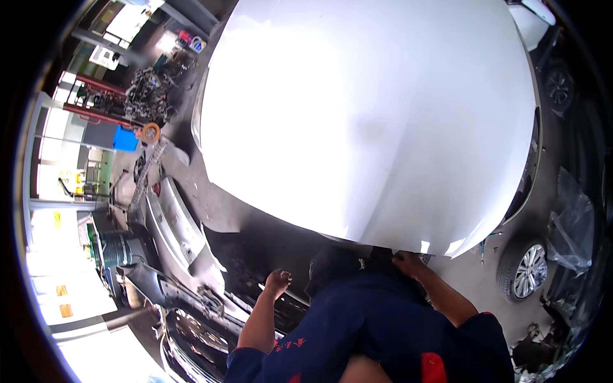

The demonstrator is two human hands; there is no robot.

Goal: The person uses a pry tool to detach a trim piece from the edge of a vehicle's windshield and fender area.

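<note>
A large white car hood fills the middle of the head view, its front edge just ahead of my body. My left hand hangs in the air left of my waist, off the hood. Its fingers are loosely bent and a little apart, and nothing shows in them. Close under the hood's front edge is my right hand, beside my dark trousers. Its fingers are small and partly in shadow, so I cannot see whether they grip anything.
A loose wheel stands at the right, near clear plastic sheeting. On the left lie a white bumper-like panel and dark car parts. Farther back are a blue bin and an engine-like metal assembly.
</note>
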